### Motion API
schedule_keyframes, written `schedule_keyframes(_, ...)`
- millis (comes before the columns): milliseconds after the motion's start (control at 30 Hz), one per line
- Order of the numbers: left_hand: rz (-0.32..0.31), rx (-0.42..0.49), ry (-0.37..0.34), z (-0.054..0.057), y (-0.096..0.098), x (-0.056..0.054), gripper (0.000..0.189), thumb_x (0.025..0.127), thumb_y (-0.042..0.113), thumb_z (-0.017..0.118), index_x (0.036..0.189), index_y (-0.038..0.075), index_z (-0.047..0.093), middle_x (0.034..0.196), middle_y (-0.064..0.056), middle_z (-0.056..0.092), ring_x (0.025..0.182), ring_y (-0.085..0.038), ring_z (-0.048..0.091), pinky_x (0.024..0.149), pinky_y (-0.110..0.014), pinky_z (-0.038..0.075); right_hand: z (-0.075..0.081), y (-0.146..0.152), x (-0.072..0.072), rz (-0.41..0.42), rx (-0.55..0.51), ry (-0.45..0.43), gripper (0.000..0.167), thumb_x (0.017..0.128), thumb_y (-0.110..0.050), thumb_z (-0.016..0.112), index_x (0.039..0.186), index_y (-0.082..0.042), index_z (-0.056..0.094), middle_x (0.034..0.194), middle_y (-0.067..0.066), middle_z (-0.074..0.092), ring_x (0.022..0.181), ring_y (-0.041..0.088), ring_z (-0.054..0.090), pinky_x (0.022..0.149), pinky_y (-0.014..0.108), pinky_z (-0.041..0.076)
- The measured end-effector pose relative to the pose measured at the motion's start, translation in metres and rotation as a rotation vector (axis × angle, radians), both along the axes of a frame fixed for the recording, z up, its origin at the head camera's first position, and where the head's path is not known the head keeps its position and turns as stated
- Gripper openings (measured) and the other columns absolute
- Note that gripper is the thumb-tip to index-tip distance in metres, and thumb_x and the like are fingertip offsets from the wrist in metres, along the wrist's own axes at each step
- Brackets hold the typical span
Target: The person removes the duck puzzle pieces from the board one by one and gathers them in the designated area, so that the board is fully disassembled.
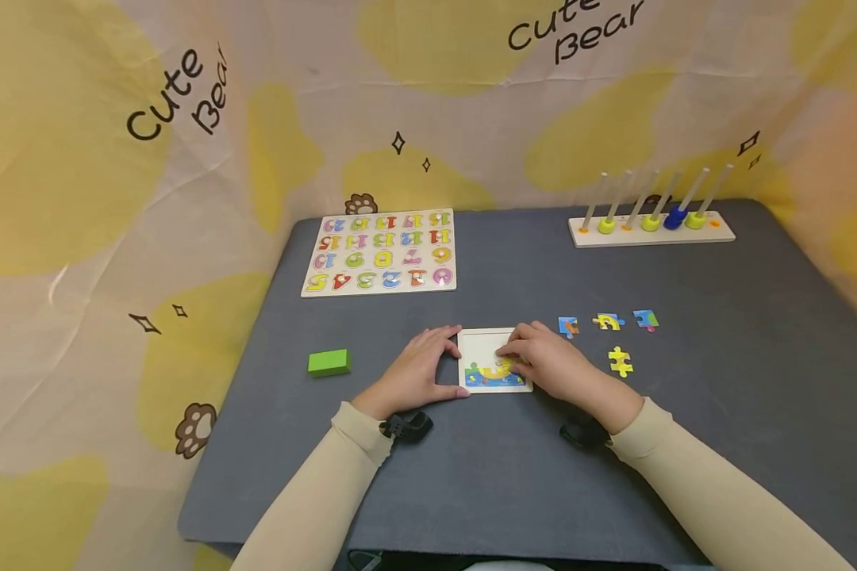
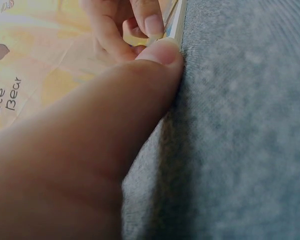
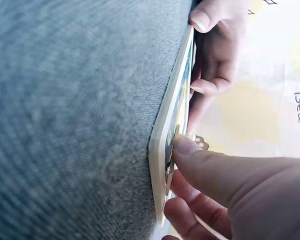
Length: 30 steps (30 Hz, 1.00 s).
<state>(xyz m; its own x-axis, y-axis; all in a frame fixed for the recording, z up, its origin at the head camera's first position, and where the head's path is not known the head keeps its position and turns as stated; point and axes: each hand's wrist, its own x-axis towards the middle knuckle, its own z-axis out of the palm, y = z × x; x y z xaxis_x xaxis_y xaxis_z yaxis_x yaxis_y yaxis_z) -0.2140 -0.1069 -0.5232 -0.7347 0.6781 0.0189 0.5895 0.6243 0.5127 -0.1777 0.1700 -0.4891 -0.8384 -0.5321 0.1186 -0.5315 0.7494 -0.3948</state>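
Fingers of left hand [image 1: 416, 371] are spread against a flat, pale-rimmed puzzle tray [image 1: 480, 347]; right hand's [image 1: 553, 361] are bent over it, hold indeterminable.

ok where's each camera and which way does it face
Head-worn: faces forward-down at the jigsaw tray; left hand, right hand, sleeves show.
Worn on left wrist: faces past left thumb to the tray; right hand beyond.
Worn on right wrist: faces the tray edge-on; right thumb near, left hand beyond.
Wrist views share both hands.
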Motion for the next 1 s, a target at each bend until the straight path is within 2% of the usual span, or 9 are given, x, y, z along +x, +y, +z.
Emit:
schedule_keyframes(133,0.001,0.001,0.004,0.0,0.001,0.0,0.053,0.086,0.051,0.085,0.118,0.017,0.06,0.169,-0.002,0.033,0.157,-0.022,0.023,0.129,-0.041,0.01,0.0,0.001,0.002,-0.027,-0.017,-0.013,0.028,0.092,-0.004,0.08,0.12,-0.005,0.078,0.104,0.005,0.065,0.094,0.023,0.056,0.083,0.04,0.051)
schedule_keyframes(233,-0.004,0.001,0.006,0.0,0.001,-0.001,0.052,0.087,0.051,0.085,0.118,0.017,0.06,0.169,-0.002,0.033,0.158,-0.022,0.022,0.129,-0.04,0.01,0.0,0.0,0.002,-0.036,-0.008,0.0,0.034,0.091,-0.004,0.081,0.125,-0.005,0.075,0.102,0.006,0.063,0.09,0.021,0.056,0.081,0.039,0.052)
schedule_keyframes(367,-0.005,0.004,0.011,0.001,0.001,0.0,0.052,0.087,0.05,0.085,0.117,0.016,0.06,0.168,-0.003,0.033,0.157,-0.022,0.023,0.128,-0.04,0.01,0.001,-0.003,0.002,-0.02,-0.018,0.0,0.039,0.09,-0.001,0.081,0.128,-0.006,0.072,0.102,0.007,0.058,0.082,0.017,0.057,0.072,0.032,0.053)
schedule_keyframes(467,-0.004,0.009,0.016,0.001,0.001,0.0,0.051,0.087,0.049,0.085,0.117,0.016,0.06,0.168,-0.004,0.034,0.157,-0.023,0.024,0.128,-0.041,0.011,0.002,-0.003,0.003,0.003,-0.057,-0.006,0.038,0.089,0.002,0.081,0.125,-0.006,0.073,0.103,0.007,0.056,0.079,0.015,0.057,0.067,0.028,0.053)
schedule_keyframes(633,-0.005,0.013,0.017,0.001,0.001,0.001,0.051,0.087,0.049,0.085,0.117,0.016,0.06,0.168,-0.004,0.034,0.157,-0.023,0.024,0.128,-0.041,0.01,0.008,0.004,0.002,0.0,-0.151,0.01,0.037,0.088,0.004,0.081,0.122,-0.007,0.074,0.099,0.003,0.056,0.081,0.015,0.056,0.068,0.031,0.052)
schedule_keyframes(700,-0.007,0.014,0.023,0.001,0.001,0.0,0.052,0.087,0.049,0.085,0.117,0.016,0.06,0.168,-0.004,0.034,0.157,-0.023,0.024,0.128,-0.04,0.01,0.017,0.013,0.001,-0.037,-0.211,0.046,0.036,0.087,0.004,0.083,0.12,-0.007,0.074,0.097,0.002,0.059,0.081,0.016,0.056,0.069,0.032,0.053)
schedule_keyframes(833,-0.012,0.015,0.032,0.0,0.001,0.0,0.052,0.086,0.049,0.086,0.117,0.016,0.06,0.168,-0.003,0.034,0.157,-0.022,0.024,0.128,-0.038,0.009,0.04,0.051,0.002,-0.196,-0.277,0.1,0.026,0.085,0.003,0.085,0.106,-0.006,0.074,0.093,0.003,0.068,0.08,0.019,0.062,0.068,0.032,0.055)
schedule_keyframes(900,-0.013,0.01,0.032,0.0,0.001,0.0,0.052,0.087,0.049,0.085,0.118,0.016,0.06,0.168,-0.003,0.033,0.157,-0.021,0.024,0.128,-0.037,0.009,0.049,0.078,0.005,-0.28,-0.273,0.082,0.021,0.086,0.001,0.085,0.102,-0.006,0.074,0.093,0.005,0.072,0.08,0.021,0.065,0.068,0.027,0.054)
schedule_keyframes(1000,-0.012,0.009,0.03,-0.001,0.0,0.0,0.052,0.087,0.05,0.085,0.117,0.016,0.06,0.168,-0.003,0.033,0.157,-0.022,0.024,0.128,-0.039,0.009,0.052,0.118,0.013,-0.41,-0.227,0.019,0.015,0.089,-0.004,0.084,0.101,-0.006,0.076,0.093,0.007,0.075,0.082,0.024,0.065,0.065,0.021,0.051)
